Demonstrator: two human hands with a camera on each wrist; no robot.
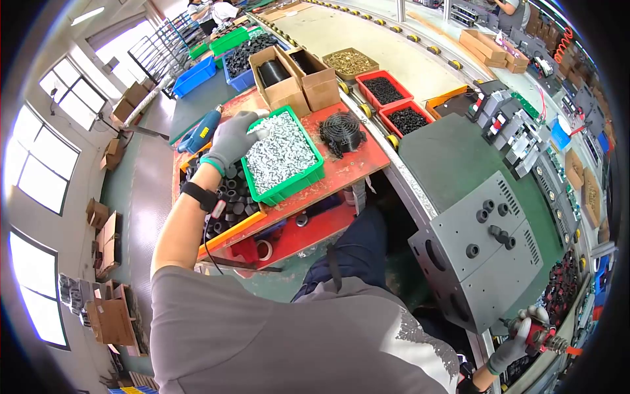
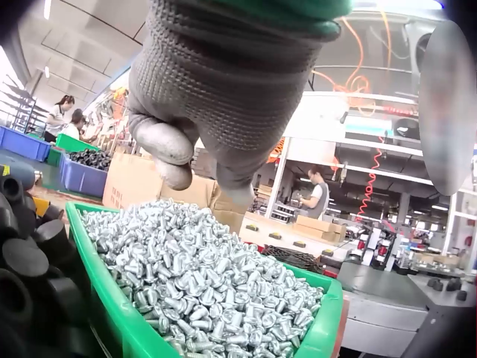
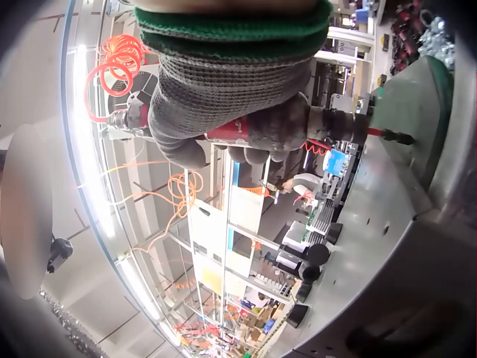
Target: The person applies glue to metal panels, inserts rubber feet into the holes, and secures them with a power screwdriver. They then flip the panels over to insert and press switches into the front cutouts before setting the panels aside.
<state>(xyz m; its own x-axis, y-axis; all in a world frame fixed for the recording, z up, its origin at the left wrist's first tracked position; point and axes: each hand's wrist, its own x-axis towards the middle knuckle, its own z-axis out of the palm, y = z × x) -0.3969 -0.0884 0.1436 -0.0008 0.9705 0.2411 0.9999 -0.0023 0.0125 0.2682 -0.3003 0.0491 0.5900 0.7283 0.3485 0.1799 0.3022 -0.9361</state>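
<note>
My gloved left hand (image 1: 231,139) hangs over the far left part of a green bin (image 1: 321,172) heaped with silver screws (image 1: 279,151). In the left wrist view its fingers (image 2: 168,143) point down just above the heap, loosely bent and spread apart, with nothing visible between them. My gloved right hand (image 1: 511,350) grips a red air screwdriver (image 1: 539,335), its fingers wrapped around the body. The driver's bit (image 3: 391,136) points along the grey metal chassis (image 1: 478,262) in the right wrist view. Several black rubber feet (image 1: 472,251) stand on that chassis.
Black rubber feet (image 1: 231,200) fill a tray left of the green bin. A blue heat gun (image 1: 202,131) lies beyond them. Cardboard boxes (image 1: 317,88), a black fan guard (image 1: 341,131) and red bins (image 1: 382,90) stand nearby. A roller conveyor (image 1: 410,180) edge runs alongside.
</note>
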